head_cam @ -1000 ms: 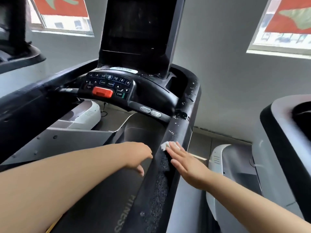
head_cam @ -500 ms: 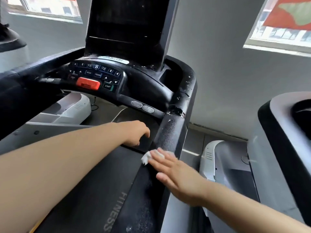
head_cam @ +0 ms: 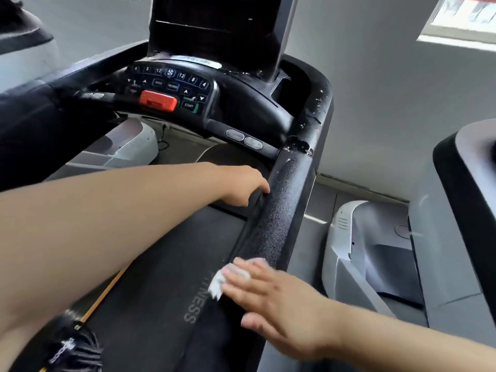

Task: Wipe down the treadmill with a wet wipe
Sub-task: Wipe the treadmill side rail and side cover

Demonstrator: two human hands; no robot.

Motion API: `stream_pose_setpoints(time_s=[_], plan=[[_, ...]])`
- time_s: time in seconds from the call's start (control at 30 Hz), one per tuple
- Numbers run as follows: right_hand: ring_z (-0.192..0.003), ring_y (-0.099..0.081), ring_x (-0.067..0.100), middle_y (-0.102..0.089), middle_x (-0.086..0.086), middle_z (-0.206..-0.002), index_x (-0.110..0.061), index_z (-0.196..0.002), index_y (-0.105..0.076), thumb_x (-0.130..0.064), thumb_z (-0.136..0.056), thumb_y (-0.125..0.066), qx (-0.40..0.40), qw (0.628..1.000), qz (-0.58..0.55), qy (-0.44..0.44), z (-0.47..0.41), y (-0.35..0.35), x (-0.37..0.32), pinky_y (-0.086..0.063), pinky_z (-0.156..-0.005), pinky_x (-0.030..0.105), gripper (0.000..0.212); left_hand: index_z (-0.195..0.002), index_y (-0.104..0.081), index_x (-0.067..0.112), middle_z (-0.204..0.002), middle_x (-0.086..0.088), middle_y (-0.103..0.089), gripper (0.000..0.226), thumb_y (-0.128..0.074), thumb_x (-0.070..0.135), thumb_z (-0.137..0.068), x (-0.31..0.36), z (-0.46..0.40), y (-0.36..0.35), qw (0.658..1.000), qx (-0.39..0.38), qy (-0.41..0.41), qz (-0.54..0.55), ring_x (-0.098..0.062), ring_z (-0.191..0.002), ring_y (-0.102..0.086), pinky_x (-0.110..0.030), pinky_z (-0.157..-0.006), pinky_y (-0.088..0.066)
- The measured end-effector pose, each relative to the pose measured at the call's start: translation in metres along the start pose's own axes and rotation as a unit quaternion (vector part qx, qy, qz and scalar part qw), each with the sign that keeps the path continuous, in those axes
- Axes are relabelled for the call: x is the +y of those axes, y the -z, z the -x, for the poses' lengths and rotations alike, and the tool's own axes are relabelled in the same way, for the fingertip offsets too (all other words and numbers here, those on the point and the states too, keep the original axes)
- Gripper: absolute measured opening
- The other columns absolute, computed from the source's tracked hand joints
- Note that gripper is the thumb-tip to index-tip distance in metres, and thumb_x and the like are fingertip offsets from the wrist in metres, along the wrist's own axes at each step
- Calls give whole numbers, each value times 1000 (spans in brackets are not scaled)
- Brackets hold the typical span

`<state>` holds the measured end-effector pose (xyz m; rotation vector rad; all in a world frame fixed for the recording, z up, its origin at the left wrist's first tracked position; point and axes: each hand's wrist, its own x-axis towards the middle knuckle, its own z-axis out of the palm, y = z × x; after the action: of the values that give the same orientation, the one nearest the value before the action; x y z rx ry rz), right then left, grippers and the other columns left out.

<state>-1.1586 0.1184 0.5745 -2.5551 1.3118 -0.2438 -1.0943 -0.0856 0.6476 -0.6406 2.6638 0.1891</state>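
Note:
A black treadmill fills the view, with its console (head_cam: pixel 171 87), red stop button (head_cam: pixel 158 101) and a dark screen above. Its right handrail (head_cam: pixel 284 210) is a textured black bar running toward me, with flaking patches near the top. My right hand (head_cam: pixel 279 296) lies flat with straight fingers on the near part of this rail, pressing a crumpled white wet wipe (head_cam: pixel 222 280) under the fingertips. My left hand (head_cam: pixel 241 186) reaches across the belt (head_cam: pixel 161 277) and rests against the rail's inner side farther up, fingers curled downward; whether they grip the rail is hidden.
Another treadmill's white motor cover (head_cam: pixel 357 237) and grey frame (head_cam: pixel 461 200) stand close on the right. A grey wall (head_cam: pixel 375 103) is behind. A second machine's white cover (head_cam: pixel 128 146) shows on the left. A black cord bundle (head_cam: pixel 77 350) lies at the bottom left.
My right hand has slid the wipe down the right handrail toward me. My left hand has moved up to touch the rail's inner side. The view has tilted downward.

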Motion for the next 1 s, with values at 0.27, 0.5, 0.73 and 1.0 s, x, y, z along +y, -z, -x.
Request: stream_pose_setpoints(time_s=[0.27,0.5,0.73,1.0], plan=[[-138,-33,28,-43,10,-146,-8,-138,-46,-42,-102,-12,15,1000,22,8,7,8,20,-27,-114,41,60,-145,-34,20,-151,-1,-30,65,-58,8,-87,5,10,-3,999,-28,-36,-15,-17,-138,-29,-21,-107,-20],[-133,-38,31,-50,11,-139,-7,-135,-45,-39,-102,-9,-21,999,33,16,5,-24,-23,-19,-114,37,59,-149,-24,23,-157,-2,-14,66,-53,8,-92,17,35,-7,998,-49,-48,-12,-14,-143,-15,-13,-99,-10],[-145,-10,23,-15,14,-157,-12,-145,-30,-28,-103,-13,-121,978,-68,158,17,-31,-65,-2,-116,20,47,-148,-20,35,-158,9,-1,70,-48,5,-92,31,85,-25,991,-109,-76,-35,-12,-143,-15,-17,-100,-18],[-138,-31,16,-43,-6,-145,-7,-137,-44,-37,-102,-18,-11,1000,-5,10,19,-56,-96,-18,-116,28,54,-147,-19,41,-157,15,-3,69,-47,9,-93,25,136,-48,985,-133,-85,-66,-12,-143,-16,-28,-109,-27]])
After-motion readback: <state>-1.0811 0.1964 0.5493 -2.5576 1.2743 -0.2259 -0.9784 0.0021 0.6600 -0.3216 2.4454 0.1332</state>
